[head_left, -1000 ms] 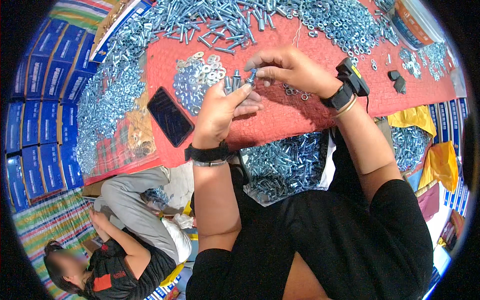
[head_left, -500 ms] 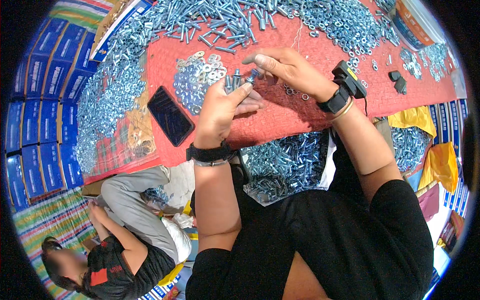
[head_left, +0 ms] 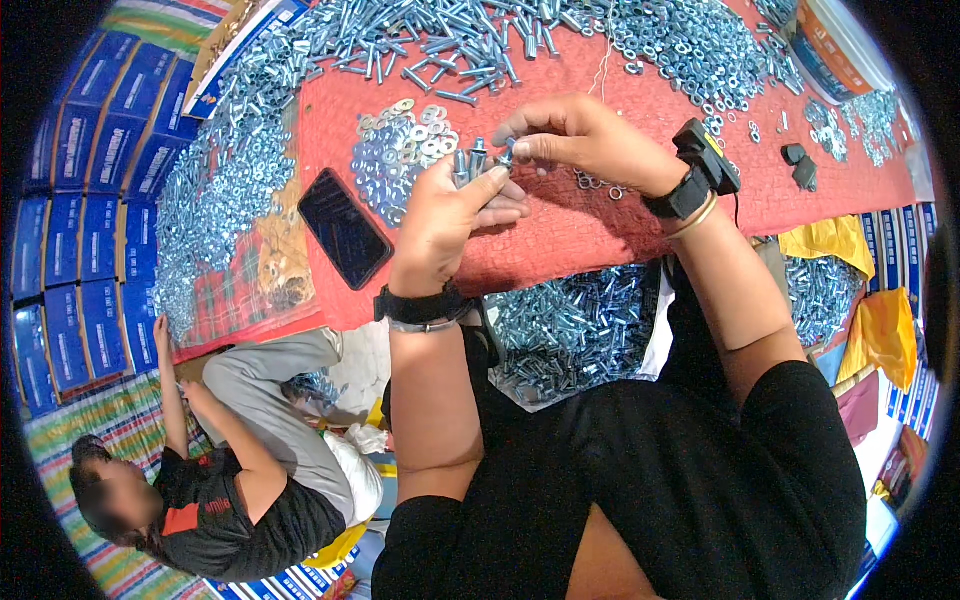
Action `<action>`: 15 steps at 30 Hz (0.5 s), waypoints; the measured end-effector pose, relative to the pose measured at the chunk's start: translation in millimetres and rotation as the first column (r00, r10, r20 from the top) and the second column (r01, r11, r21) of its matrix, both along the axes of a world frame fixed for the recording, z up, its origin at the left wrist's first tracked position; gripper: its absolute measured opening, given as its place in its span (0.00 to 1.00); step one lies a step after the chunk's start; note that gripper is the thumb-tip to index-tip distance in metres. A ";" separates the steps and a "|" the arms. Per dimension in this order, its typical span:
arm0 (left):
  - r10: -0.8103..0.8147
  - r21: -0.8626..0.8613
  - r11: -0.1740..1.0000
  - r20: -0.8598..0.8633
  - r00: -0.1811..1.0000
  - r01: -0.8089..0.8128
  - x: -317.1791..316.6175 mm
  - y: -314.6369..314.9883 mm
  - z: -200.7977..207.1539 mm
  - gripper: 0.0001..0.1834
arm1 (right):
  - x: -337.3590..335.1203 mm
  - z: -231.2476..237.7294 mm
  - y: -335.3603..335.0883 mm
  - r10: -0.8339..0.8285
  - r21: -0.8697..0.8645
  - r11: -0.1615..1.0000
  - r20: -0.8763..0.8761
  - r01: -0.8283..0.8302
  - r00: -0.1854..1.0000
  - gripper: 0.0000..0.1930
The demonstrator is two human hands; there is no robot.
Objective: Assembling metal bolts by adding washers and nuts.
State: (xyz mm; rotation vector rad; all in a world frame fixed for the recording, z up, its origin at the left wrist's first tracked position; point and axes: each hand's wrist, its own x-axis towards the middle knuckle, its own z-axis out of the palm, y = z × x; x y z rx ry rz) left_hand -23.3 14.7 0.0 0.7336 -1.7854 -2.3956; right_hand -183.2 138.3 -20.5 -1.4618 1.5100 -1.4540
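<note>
My left hand (head_left: 445,215) is closed around several shiny metal bolts (head_left: 476,160), which stand up between thumb and fingers, some apparently with a washer on. At the end of the bolt nearest its thumb, the thumb and forefinger of my right hand (head_left: 590,145) pinch together. Whatever small part sits between those fingertips is too hidden to name. Just left of my hands lies a heap of flat washers (head_left: 400,150) on the red cloth (head_left: 560,235). A black phone (head_left: 345,228) rests beside that heap.
Bolts (head_left: 455,45) and ring washers (head_left: 690,60) are heaped along the far side, with smaller hardware (head_left: 215,190) at left. A bin of bolts (head_left: 570,325) sits below the near edge. Blue boxes (head_left: 85,240) are stacked left. A co-worker (head_left: 240,490) sits lower left, one hand at the table corner.
My right fingers have come down and closed at the bolt's end, while my left hand stays nearly still. The co-worker has stretched one arm out to the table's left corner.
</note>
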 end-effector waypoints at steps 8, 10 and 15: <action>-0.010 -0.023 1.000 0.045 0.999 0.011 -0.1 1.6 -4.0 0.10 | 1.1 3.2 -0.2 -0.040 0.078 0.995 -0.311 0.068 0.950 0.11; -0.020 -0.017 1.000 0.032 0.999 0.021 0.1 0.1 -4.5 0.10 | 5.3 3.3 0.0 -0.053 0.072 0.995 -0.119 0.062 0.991 0.11; 0.003 -0.027 1.000 0.047 0.999 -0.002 -1.0 2.5 -1.3 0.10 | -0.6 8.9 3.8 -0.052 0.078 0.996 0.009 0.051 0.999 0.12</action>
